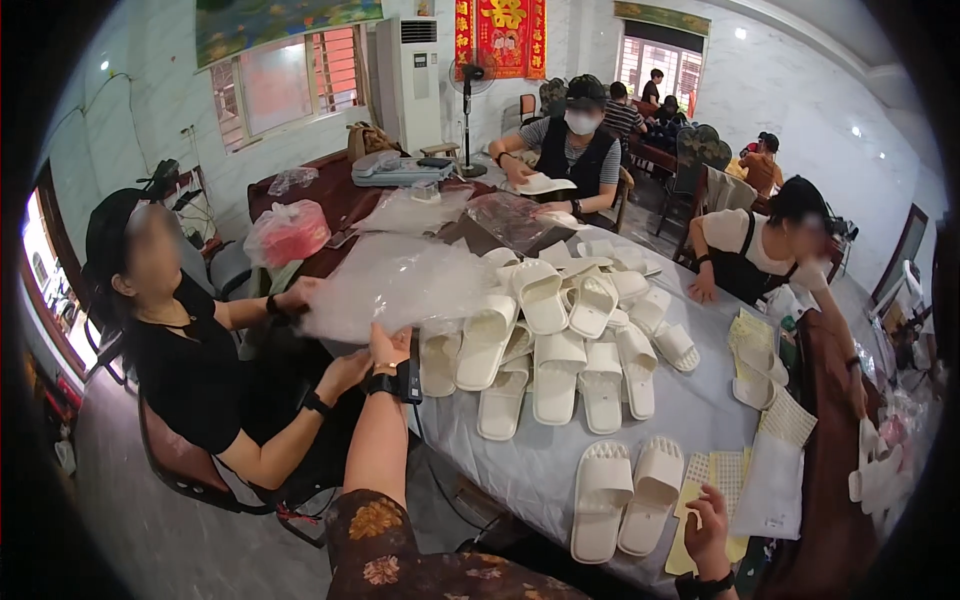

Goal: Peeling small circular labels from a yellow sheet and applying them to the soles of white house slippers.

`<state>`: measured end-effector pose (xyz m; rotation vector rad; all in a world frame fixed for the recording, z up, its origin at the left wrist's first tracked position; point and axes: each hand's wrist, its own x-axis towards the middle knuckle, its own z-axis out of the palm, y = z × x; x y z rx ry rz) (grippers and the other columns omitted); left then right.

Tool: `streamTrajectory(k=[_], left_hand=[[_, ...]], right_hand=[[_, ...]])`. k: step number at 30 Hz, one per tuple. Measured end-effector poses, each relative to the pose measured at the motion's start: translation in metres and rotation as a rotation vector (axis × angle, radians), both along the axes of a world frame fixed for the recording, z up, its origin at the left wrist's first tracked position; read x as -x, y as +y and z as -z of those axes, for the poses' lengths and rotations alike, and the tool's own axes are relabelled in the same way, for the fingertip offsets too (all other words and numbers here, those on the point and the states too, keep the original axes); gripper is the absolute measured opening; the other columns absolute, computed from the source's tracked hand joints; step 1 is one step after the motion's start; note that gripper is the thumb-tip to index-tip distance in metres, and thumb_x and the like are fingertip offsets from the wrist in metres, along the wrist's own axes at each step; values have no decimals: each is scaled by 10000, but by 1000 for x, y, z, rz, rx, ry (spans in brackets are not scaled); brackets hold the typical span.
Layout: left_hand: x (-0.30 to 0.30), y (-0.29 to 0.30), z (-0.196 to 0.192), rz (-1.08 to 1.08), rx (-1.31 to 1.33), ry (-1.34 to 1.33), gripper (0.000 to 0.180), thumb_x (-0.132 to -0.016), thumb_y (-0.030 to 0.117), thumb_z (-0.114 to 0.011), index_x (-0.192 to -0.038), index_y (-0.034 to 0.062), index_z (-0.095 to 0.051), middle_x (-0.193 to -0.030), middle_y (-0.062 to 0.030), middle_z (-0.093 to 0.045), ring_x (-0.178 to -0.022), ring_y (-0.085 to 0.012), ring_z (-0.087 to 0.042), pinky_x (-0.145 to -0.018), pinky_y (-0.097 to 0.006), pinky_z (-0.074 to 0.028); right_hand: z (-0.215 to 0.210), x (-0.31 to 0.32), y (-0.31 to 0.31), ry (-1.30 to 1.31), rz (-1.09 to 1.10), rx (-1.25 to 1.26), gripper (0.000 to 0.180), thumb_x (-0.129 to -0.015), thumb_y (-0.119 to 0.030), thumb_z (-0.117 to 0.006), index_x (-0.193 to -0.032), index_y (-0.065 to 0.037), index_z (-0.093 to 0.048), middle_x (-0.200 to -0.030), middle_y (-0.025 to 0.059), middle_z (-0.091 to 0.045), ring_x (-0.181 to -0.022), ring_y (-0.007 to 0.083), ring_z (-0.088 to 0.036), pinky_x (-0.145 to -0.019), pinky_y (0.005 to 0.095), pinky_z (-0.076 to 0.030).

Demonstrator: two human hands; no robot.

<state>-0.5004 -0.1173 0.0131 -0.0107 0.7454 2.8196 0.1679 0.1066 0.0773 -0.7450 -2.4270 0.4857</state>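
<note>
My left hand [388, 347] reaches out at mid-left, its fingers closed on the near edge of a clear plastic bag [395, 285]. A person in black at the left has one hand on the same plastic and the other hand close by my wrist. My right hand [708, 532] is near the table's front edge, fingers loosely bent and apart, with nothing seen in it. It hovers by the yellow sticker sheets [698, 485]. Just left of it, a pair of cream slippers [630, 500] lies side by side. Behind them spreads a heap of similar slippers [558, 375].
A white packet [772, 480] and another slipper pair [760, 375] lie on the table [480, 465] at the right. A pink-filled bag [290, 232] stands at the far left. Across the table, one person handles a slipper; another sits at the right. A floor fan [469, 110] stands behind.
</note>
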Motion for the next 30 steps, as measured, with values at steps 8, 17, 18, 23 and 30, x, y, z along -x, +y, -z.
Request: streamTrajectory(k=[8, 17, 18, 23, 30], left_hand=[[11, -15, 40, 0, 34, -295, 541, -957, 475, -529, -1333, 90, -478, -1277, -141, -585, -1089, -312, -602, -887, -466, -565], [37, -41, 44, 370, 239, -269, 898, -789, 852, -470, -911, -18, -655, -771, -158, -675, -644, -261, -666, -557, -352, -587], [42, -39, 41, 303, 149, -417, 922, -777, 871, -452, -897, -21, -654, -779, -162, -679, -640, -269, -665, -564, -359, -590], [28, -36, 17, 227, 345, -384, 736, -894, 666, -545, -1095, -39, -613, -1101, -148, -672, -970, -260, -643, -807, -323, -536], [-108, -7, -28, 274, 616, 73, 416, -1007, 439, -489, -1108, 58, -625, -1024, -56, -664, -905, -142, -619, -727, -283, -512]], right_hand=[[11, -29, -4, 37, 120, 2, 206, -763, 81, -587, -948, -3, -623, -1265, 224, -540, -1014, 358, -591, -901, 411, -486], [13, -40, -6, 54, 175, -28, 245, -757, 60, -606, -983, -22, -650, -1240, 227, -571, -1061, 399, -597, -905, 428, -505], [14, -43, -4, 51, 170, -46, 246, -761, 51, -612, -989, -30, -651, -1245, 224, -573, -1077, 401, -593, -910, 427, -505], [20, -71, -7, 59, 270, 71, 225, -784, 31, -623, -994, -46, -647, -1245, 189, -586, -1109, 373, -595, -911, 404, -508], [32, -106, -6, 82, 410, 97, 164, -818, -3, -623, -977, -40, -640, -1147, 169, -618, -1055, 360, -612, -880, 401, -512]])
